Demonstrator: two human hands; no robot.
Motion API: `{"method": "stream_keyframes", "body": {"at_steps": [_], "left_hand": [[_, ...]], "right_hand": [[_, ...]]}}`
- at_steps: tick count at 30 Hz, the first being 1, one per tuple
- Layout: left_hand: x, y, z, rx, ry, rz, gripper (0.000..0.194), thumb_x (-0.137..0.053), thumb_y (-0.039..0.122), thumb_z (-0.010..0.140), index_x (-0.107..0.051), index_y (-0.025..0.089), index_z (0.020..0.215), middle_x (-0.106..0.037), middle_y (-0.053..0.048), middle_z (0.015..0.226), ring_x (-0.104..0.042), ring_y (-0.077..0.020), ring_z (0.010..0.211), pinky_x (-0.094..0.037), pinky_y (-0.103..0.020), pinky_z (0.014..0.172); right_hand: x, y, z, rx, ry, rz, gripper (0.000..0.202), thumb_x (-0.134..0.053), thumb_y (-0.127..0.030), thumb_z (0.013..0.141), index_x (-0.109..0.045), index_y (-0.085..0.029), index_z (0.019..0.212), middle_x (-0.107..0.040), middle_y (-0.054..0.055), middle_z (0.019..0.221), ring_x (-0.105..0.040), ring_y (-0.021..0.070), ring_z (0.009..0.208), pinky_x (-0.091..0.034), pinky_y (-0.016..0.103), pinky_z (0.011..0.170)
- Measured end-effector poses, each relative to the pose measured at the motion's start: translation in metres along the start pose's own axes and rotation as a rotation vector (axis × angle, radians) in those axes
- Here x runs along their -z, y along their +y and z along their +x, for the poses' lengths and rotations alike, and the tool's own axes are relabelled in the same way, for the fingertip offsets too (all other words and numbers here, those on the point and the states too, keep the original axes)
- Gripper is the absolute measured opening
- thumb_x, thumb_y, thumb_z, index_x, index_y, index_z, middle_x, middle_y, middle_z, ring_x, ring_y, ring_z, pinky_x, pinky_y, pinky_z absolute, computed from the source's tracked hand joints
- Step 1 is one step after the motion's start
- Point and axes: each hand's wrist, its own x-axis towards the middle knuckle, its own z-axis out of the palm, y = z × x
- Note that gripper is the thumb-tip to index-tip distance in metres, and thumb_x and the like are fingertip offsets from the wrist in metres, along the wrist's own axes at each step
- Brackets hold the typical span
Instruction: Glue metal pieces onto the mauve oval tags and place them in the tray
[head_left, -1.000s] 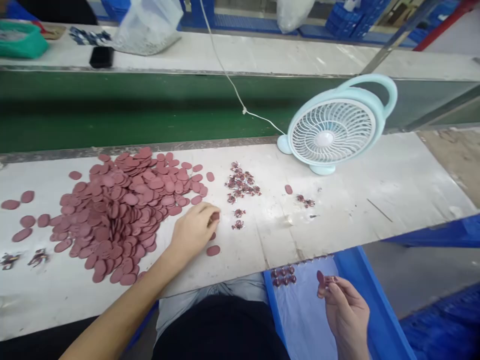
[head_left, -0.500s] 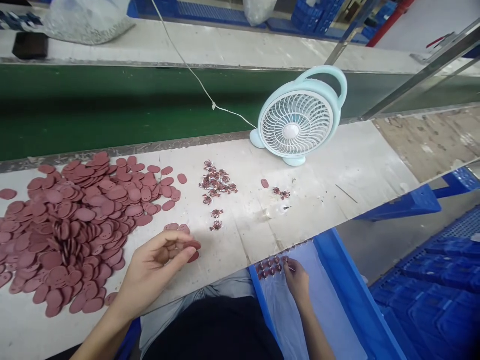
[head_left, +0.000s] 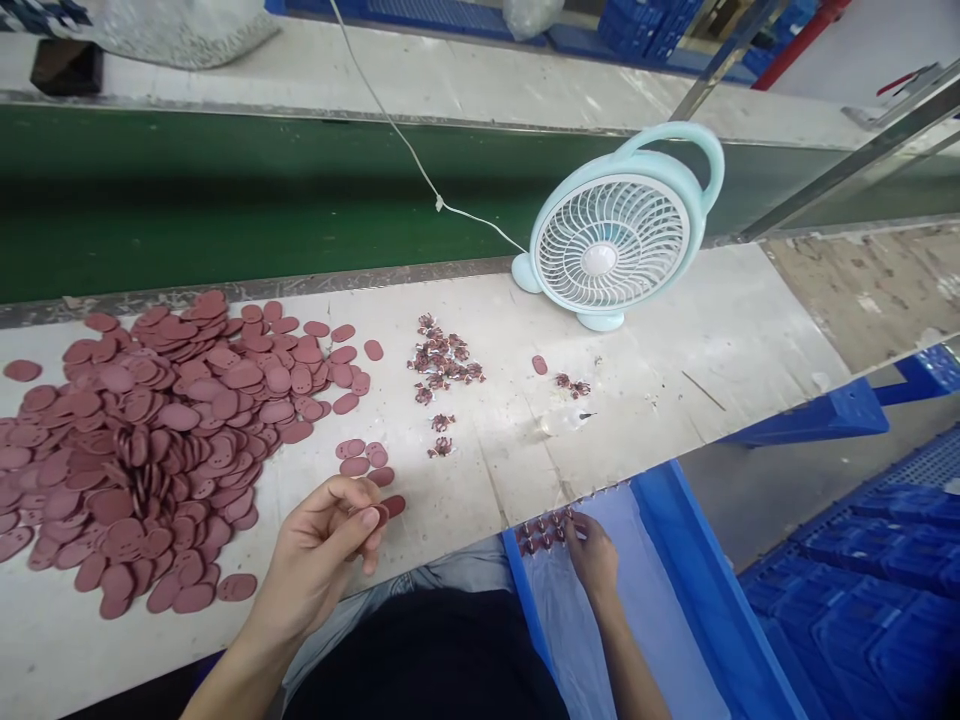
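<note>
My left hand (head_left: 326, 550) is over the front of the white table, thumb and fingers pinched on a reddish-brown oval piece (head_left: 380, 514). Another oval piece (head_left: 394, 506) shows just past its fingertips. Several loose ovals (head_left: 355, 466) lie behind that hand, and a large pile of them (head_left: 187, 415) spreads to its left. My right hand (head_left: 592, 555) reaches into the blue tray (head_left: 694, 540), its fingers closed at the end of short rows of small dark red assembled pieces (head_left: 541, 532). Whatever those fingers hold is hidden. Similar small pieces (head_left: 442, 357) form a cluster on the table.
A light blue fan (head_left: 611, 240) stands at the table's back edge, its white cable (head_left: 405, 145) running up and left. A thin stick (head_left: 703, 390) lies to the right. Blue crates (head_left: 885, 580) fill the lower right. A green panel (head_left: 262, 200) runs behind the table.
My left hand has shifted slightly right and down, uncovering loose ovals behind it. My right hand stays at the rows in the tray. The whole view has shifted a little.
</note>
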Motion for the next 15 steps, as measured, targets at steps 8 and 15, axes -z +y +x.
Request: {"method": "stream_keyframes", "body": {"at_steps": [8, 15], "left_hand": [[0.007, -0.005, -0.024, 0.115, 0.149, -0.172, 0.027, -0.079, 0.029, 0.078, -0.077, 0.018, 0.102, -0.074, -0.013, 0.116, -0.071, -0.0185, 0.077, -0.054, -0.019, 0.050], [-0.006, -0.020, -0.035, 0.153, -0.044, -0.313, 0.022, -0.078, 0.025, 0.080, -0.079, 0.024, 0.102, -0.077, -0.013, 0.117, -0.074, -0.0166, 0.079, -0.050, -0.013, 0.047]], "right_hand": [[0.045, -0.114, -0.035, -0.005, 0.214, 0.680, 0.025, -0.070, -0.042, 0.087, -0.059, -0.020, 0.079, -0.056, -0.004, 0.062, -0.050, 0.0118, 0.052, -0.040, 0.023, 0.048], [0.023, -0.226, -0.017, -0.120, -0.561, 1.460, 0.044, -0.048, -0.052, 0.097, -0.061, -0.014, 0.116, -0.058, 0.001, 0.080, -0.047, 0.0060, 0.047, -0.030, 0.011, 0.026]]}}
